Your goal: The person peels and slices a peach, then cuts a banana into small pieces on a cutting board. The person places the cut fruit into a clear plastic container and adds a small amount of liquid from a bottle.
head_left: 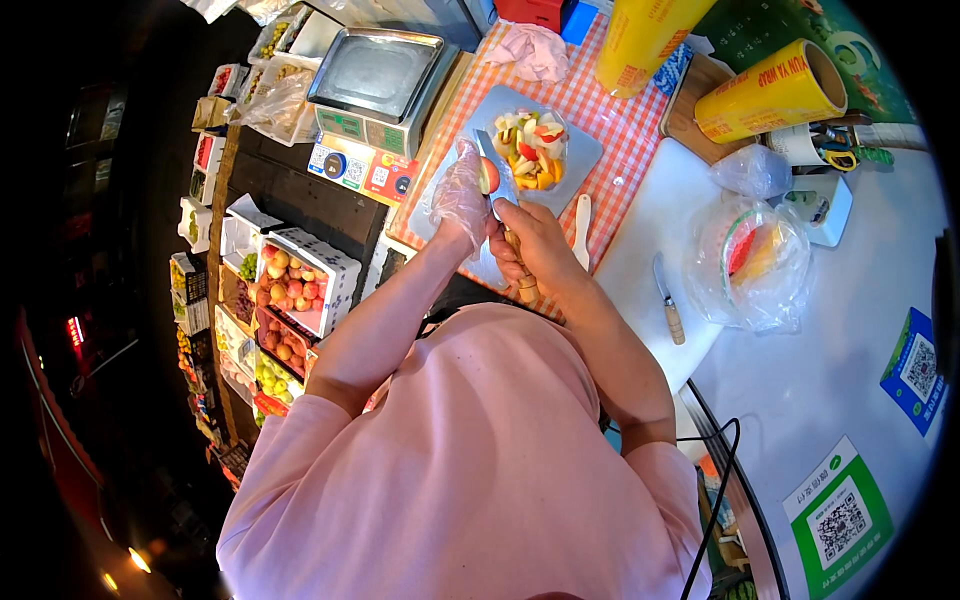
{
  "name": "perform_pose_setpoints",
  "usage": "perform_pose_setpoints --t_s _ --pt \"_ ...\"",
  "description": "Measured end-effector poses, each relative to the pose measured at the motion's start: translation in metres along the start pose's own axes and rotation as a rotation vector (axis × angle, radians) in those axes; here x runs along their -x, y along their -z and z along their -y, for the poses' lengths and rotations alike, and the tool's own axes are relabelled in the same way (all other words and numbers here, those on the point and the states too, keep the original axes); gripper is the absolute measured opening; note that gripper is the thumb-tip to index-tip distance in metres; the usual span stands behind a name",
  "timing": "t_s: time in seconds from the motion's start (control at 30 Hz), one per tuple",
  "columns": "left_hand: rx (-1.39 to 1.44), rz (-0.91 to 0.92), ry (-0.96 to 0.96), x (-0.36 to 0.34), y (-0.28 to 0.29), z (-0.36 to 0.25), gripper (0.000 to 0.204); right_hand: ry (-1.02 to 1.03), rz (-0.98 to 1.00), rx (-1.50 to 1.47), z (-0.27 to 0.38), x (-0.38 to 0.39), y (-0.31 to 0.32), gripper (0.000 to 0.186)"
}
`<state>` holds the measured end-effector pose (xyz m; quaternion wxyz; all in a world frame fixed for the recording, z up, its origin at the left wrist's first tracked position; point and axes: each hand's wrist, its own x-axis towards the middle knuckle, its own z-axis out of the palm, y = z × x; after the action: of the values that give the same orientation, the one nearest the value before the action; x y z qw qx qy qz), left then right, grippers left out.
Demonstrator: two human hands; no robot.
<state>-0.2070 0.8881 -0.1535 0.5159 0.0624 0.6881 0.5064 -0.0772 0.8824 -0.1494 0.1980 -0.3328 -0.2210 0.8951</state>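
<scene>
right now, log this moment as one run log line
left hand: gloved, holding red-skinned fruit | right hand: gripping wooden-handled knife | cut fruit: right of left hand

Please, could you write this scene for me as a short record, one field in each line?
Left hand: clear glove, holding a red-skinned fruit piece
Right hand: bare, gripping a knife by its wooden handle
Ahead: cut fruit on a pale board
Under the pale board: checked cloth
To the right: second knife on a white board

Left hand [461, 200] partly hides fruit [490, 177]. Right hand [537, 245] covers part of knife [506, 187]. Yellow roll [648, 42] cut off at top.
</scene>
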Motion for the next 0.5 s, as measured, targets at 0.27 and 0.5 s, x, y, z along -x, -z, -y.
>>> perform_pose_setpoints --t_s 0.27,0.5 --pt "0.082 0.041 0.153 -0.018 0.005 0.012 0.055 0.112 -0.083 0.246 -0.009 -0.013 0.004 0.035" --pt "0.036 0.065 0.098 -0.029 0.004 0.02 0.056 0.023 -0.008 0.104 -0.001 -0.013 0.014 0.034"
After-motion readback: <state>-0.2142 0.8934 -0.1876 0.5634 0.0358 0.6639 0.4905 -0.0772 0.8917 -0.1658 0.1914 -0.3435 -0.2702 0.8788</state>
